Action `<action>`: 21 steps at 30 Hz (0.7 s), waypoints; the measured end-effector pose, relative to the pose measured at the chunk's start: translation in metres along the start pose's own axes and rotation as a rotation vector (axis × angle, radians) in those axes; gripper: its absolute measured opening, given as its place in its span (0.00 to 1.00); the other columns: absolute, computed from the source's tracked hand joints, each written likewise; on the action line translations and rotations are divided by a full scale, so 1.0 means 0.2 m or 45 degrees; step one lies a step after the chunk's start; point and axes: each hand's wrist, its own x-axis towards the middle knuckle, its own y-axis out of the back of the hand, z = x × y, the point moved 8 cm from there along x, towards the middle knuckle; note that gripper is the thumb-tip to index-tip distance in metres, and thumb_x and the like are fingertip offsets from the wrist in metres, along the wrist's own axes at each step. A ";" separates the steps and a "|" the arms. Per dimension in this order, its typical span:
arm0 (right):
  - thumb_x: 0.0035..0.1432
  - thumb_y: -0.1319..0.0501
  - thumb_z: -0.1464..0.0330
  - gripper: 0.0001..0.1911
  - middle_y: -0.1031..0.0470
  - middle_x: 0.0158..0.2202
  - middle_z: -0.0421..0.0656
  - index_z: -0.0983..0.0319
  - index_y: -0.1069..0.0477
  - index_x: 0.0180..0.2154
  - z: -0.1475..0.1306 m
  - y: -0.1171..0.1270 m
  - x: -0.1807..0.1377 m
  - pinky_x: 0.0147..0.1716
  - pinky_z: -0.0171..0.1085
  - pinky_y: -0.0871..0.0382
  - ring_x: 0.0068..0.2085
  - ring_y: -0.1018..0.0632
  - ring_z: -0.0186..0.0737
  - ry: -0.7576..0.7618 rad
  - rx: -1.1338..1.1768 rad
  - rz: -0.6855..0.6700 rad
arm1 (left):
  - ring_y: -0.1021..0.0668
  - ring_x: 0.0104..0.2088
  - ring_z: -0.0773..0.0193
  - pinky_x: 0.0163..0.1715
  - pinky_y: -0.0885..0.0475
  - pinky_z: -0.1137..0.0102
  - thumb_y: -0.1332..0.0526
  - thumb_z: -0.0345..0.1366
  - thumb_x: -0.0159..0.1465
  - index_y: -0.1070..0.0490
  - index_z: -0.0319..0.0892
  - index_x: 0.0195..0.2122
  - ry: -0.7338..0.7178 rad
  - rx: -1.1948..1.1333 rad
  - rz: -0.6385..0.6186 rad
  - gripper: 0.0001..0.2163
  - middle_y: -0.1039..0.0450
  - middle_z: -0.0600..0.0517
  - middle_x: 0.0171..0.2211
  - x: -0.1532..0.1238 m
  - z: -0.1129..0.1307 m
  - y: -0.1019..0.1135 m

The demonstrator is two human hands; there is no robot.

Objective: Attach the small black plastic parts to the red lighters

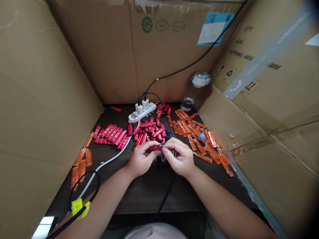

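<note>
My left hand (142, 158) is closed around a red lighter (156, 148) that lies roughly level in front of me. At the right end of that lighter, the thumb and forefinger of my right hand (181, 158) pinch a small dark metal part (160, 146). The fingertips of both hands almost meet there. Just beyond the hands is a loose heap of red lighters (149, 127). Further left, more red lighters (113, 134) lie side by side in a rough row. Orange see-through lighters (185, 127) are scattered to the right of my right hand.
A white power strip (149, 109) with plugged-in adapters stands at the back. Its white cord (112, 159) crosses the dark table (139, 196) on the left. A water bottle (189, 99) is at the back right. Orange lighters (82, 166) lie far left. Cardboard walls (112, 49) enclose three sides.
</note>
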 end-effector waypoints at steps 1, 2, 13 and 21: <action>0.56 0.40 0.73 0.04 0.29 0.27 0.43 0.62 0.26 0.32 -0.01 0.00 0.00 0.25 0.36 0.32 0.26 0.27 0.35 0.004 0.006 -0.014 | 0.20 0.37 0.63 0.39 0.24 0.70 0.35 0.36 0.58 0.26 0.41 0.40 -0.033 0.026 -0.002 0.09 0.21 0.48 0.38 0.00 0.01 0.00; 0.56 0.40 0.73 0.04 0.29 0.27 0.43 0.62 0.27 0.32 -0.01 0.00 0.00 0.25 0.36 0.32 0.26 0.27 0.35 0.006 0.010 -0.027 | 0.20 0.36 0.63 0.38 0.24 0.70 0.35 0.35 0.59 0.25 0.41 0.40 -0.069 0.056 -0.006 0.09 0.21 0.48 0.38 -0.01 0.02 0.00; 0.58 0.43 0.73 0.05 0.34 0.27 0.41 0.62 0.33 0.30 -0.02 -0.03 -0.01 0.26 0.35 0.37 0.26 0.33 0.33 -0.013 -0.032 -0.115 | 0.20 0.34 0.66 0.38 0.25 0.72 0.38 0.32 0.61 0.24 0.42 0.39 -0.385 0.319 -0.125 0.06 0.21 0.50 0.33 -0.01 0.13 -0.04; 0.58 0.43 0.76 0.04 0.33 0.28 0.43 0.63 0.33 0.32 -0.04 -0.02 -0.01 0.28 0.36 0.35 0.28 0.31 0.35 0.037 0.041 -0.140 | 0.19 0.34 0.66 0.37 0.24 0.74 0.36 0.30 0.60 0.24 0.41 0.42 -0.486 0.231 -0.084 0.09 0.21 0.49 0.36 -0.02 0.13 -0.03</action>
